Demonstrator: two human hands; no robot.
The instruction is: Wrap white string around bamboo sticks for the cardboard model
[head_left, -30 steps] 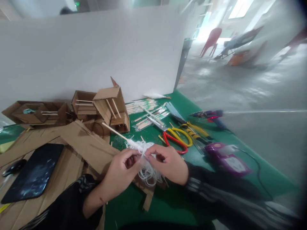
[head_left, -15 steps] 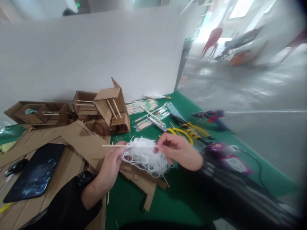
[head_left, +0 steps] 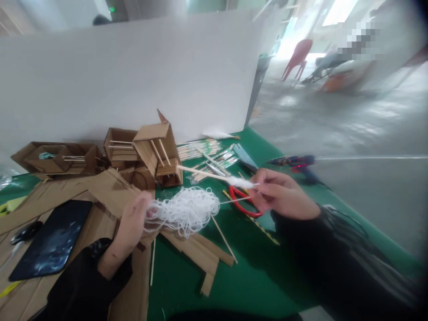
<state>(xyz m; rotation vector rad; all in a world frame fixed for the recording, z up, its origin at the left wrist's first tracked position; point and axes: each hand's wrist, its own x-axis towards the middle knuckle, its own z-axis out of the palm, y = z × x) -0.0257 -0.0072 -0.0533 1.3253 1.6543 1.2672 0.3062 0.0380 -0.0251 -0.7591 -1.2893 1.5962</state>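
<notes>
A tangled bundle of white string (head_left: 189,209) stretches above the green table. My left hand (head_left: 135,216) is closed on its left end. My right hand (head_left: 284,194) pinches a thin wooden stick (head_left: 203,173) near its right end, where white string is wound thickly around it. The stick points left, its bare end near the cardboard boxes. A single taut strand runs from the bundle to my right hand. Below that hand, red looped handles (head_left: 247,213) lie on the table, partly hidden by it.
Open cardboard boxes (head_left: 155,151) with sticks stand at the back left. Packets of sticks (head_left: 200,151) lie behind my hands. A dark tablet (head_left: 51,238) rests on cardboard at left, cardboard strips (head_left: 200,254) in front. A glue gun (head_left: 294,162) lies at the right edge.
My hands have moved apart. The stick has gone right and up with my right hand, out of the string bundle. My left hand has shifted left and now grips the bundle. Red handles have come into view.
</notes>
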